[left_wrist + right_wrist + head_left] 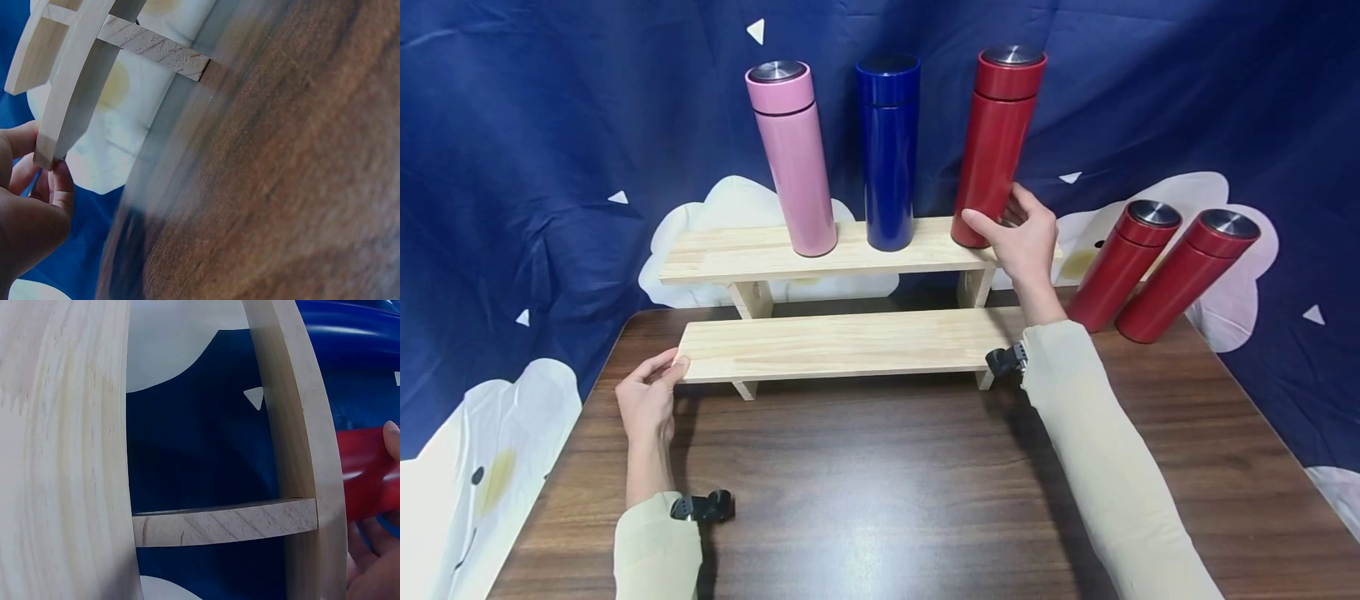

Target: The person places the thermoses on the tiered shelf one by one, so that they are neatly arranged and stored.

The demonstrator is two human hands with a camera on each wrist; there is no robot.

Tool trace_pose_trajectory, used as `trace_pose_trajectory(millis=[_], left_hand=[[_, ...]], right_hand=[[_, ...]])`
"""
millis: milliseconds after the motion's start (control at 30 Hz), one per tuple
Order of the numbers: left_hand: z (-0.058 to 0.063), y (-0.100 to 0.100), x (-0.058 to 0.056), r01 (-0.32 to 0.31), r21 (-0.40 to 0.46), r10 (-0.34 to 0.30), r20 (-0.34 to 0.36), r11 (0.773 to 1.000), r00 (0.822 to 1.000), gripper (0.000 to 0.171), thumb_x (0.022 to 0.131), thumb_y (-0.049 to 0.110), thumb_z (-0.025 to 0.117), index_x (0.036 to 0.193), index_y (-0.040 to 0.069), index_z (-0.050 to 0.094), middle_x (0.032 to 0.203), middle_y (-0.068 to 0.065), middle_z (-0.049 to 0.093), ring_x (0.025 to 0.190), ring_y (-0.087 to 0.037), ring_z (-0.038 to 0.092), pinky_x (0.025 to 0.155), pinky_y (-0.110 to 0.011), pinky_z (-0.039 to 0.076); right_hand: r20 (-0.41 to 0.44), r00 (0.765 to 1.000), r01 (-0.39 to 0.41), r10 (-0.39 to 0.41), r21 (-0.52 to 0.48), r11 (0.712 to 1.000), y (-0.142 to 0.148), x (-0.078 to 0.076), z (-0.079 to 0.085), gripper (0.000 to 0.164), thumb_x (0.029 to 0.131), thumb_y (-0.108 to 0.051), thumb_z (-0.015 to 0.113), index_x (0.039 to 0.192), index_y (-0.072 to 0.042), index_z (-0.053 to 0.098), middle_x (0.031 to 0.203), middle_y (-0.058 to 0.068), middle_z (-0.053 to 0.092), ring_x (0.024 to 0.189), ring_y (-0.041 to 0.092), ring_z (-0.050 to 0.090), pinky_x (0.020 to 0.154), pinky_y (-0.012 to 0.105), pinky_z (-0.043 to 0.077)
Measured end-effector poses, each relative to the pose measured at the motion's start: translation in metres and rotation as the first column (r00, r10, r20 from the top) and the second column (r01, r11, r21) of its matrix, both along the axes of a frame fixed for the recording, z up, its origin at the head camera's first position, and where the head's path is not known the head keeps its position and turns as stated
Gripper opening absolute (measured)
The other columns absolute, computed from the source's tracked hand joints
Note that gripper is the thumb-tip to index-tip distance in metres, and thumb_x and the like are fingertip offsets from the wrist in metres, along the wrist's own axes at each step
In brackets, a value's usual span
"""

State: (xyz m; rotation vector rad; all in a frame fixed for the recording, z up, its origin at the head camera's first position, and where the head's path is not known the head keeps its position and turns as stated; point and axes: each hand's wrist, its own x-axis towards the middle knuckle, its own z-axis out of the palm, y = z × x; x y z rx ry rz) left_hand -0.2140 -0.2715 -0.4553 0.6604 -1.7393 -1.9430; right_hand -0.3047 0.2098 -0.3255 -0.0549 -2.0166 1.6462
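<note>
My right hand (1026, 237) grips a red thermos bottle (1002, 137) near its base, at the right part of the upper board of a two-tier wooden shelf (857, 343). In the right wrist view, the red bottle (369, 475) shows behind the board's edge with thumb and fingers around it. To its left on the upper board stand a blue thermos bottle (890, 158) and a pink thermos bottle (795, 167). My left hand (649, 396) pinches the left end of the lower board. Close up, the left wrist view shows thumb and fingers on that board's corner (47, 147).
Two more red thermos bottles (1123, 267) (1187, 275) stand on the brown wooden table (880, 475), right of the shelf. Behind everything hangs a dark blue cloth (550, 167) with white cartoon shapes. Each wrist wears a small black camera.
</note>
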Motion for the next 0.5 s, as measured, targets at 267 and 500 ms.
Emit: trace_pose_trajectory(millis=[267,500], left_hand=[[-0.0004,-0.0005,-0.0008,0.001,0.003,-0.001,-0.001,1.000,1.000,0.027,0.081,-0.007,0.080,0.107,-0.002,0.077,0.081,0.003,0.067,0.079,-0.010,0.061,0.068,-0.013,0.050],[-0.0001,-0.0009,-0.0013,-0.001,0.004,0.001,0.003,1.000,1.000,0.025,0.081,-0.007,0.080,0.105,0.000,0.078,0.082,0.003,0.067,0.079,-0.010,0.061,0.068,-0.013,0.050]], right_hand=[[-0.005,1.000,-0.003,0.003,0.010,1.000,0.0001,0.0004,-0.0007,0.072,0.076,-0.029,0.090,0.140,-0.011,0.062,0.130,0.012,0.066,0.113,0.023,0.065,0.098,0.029,0.050],[-0.041,0.999,-0.027,0.026,-0.040,0.999,0.0033,0.0033,0.0006,0.070,0.076,-0.022,0.089,0.139,-0.007,0.061,0.130,0.015,0.066,0.112,0.023,0.065,0.100,0.033,0.050]])
